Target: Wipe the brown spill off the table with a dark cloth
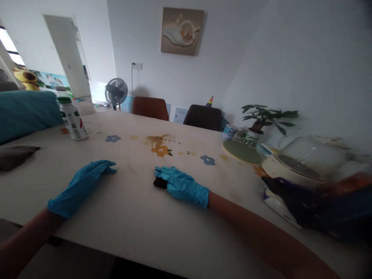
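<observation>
My right hand (186, 186), in a blue glove, presses down on a small black sponge-like pad (160, 183) against the table. Part of the pad sticks out at the left, under the fingers; the rest is hidden. My left hand (85, 184), also gloved in blue, rests on the tabletop with its fingers stretched out and holds nothing. Beyond both hands lies a brown smear (153, 140) beside a printed orange flower on the pale, flower-patterned table (124, 221). Fainter smudges show between the hands.
A white bottle with a green cap (73, 120) stands at the left, near a dark brown flat item (16, 157). On the right are a green round mat (241, 151), a mug (229, 132), a potted plant (252, 136) and a clear-lidded appliance (293, 170). Chairs (149, 109) line the far edge.
</observation>
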Demonstrator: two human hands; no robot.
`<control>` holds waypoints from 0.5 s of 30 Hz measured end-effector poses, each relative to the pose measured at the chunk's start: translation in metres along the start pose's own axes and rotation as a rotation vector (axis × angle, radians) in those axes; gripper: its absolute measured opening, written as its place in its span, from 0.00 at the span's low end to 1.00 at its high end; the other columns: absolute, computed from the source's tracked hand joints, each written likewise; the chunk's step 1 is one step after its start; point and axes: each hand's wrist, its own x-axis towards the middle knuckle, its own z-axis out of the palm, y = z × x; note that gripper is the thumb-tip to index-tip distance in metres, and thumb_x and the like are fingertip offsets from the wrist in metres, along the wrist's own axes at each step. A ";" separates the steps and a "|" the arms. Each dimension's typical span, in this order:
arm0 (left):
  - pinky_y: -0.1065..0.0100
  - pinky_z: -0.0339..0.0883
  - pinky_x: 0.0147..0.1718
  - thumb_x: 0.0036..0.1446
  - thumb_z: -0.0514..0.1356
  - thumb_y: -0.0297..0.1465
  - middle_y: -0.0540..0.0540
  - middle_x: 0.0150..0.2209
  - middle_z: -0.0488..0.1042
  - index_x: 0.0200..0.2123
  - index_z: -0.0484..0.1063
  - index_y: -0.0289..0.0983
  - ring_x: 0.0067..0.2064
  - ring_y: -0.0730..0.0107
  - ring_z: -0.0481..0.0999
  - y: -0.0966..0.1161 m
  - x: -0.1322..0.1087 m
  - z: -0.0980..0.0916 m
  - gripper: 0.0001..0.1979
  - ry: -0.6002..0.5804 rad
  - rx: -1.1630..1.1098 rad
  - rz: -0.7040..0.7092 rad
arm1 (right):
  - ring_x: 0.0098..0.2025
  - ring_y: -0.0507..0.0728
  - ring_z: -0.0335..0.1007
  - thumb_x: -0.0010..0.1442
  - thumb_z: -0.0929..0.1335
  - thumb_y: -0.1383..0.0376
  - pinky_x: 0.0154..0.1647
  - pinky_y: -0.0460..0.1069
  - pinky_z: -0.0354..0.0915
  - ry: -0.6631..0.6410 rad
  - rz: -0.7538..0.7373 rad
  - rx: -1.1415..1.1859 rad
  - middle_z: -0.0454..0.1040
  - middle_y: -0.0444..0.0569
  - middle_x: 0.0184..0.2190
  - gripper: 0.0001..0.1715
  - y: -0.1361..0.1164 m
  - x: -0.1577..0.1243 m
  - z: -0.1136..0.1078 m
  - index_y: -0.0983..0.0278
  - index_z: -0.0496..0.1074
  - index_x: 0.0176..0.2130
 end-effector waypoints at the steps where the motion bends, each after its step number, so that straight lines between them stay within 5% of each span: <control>1: 0.27 0.66 0.89 0.65 0.68 0.63 0.35 0.59 0.96 0.58 0.89 0.42 0.70 0.31 0.90 0.001 0.000 0.001 0.34 0.005 -0.004 0.011 | 0.96 0.71 0.62 0.82 0.72 0.59 1.01 0.76 0.49 0.029 0.028 -0.009 0.66 0.48 0.94 0.49 0.009 0.005 -0.002 0.48 0.72 0.94; 6: 0.24 0.66 0.88 0.61 0.69 0.67 0.35 0.57 0.96 0.56 0.91 0.43 0.68 0.28 0.90 0.005 -0.002 0.004 0.37 0.034 -0.027 -0.080 | 0.96 0.71 0.64 0.80 0.69 0.62 1.01 0.72 0.53 0.155 0.265 -0.101 0.71 0.49 0.92 0.50 0.059 0.044 -0.032 0.52 0.71 0.94; 11: 0.33 0.54 0.95 0.73 0.63 0.66 0.40 0.73 0.92 0.54 0.95 0.48 0.79 0.35 0.84 -0.011 -0.011 -0.002 0.33 0.002 0.079 0.073 | 0.93 0.75 0.69 0.83 0.67 0.60 0.98 0.69 0.61 0.276 0.565 -0.173 0.76 0.61 0.89 0.42 0.097 0.083 -0.071 0.61 0.77 0.88; 15: 0.32 0.52 0.96 0.74 0.60 0.66 0.42 0.73 0.91 0.59 0.95 0.50 0.81 0.34 0.84 -0.020 -0.016 -0.003 0.35 0.020 0.110 0.054 | 0.89 0.79 0.73 0.85 0.64 0.59 0.93 0.73 0.65 0.313 0.656 -0.189 0.78 0.70 0.86 0.39 0.118 0.117 -0.087 0.65 0.80 0.84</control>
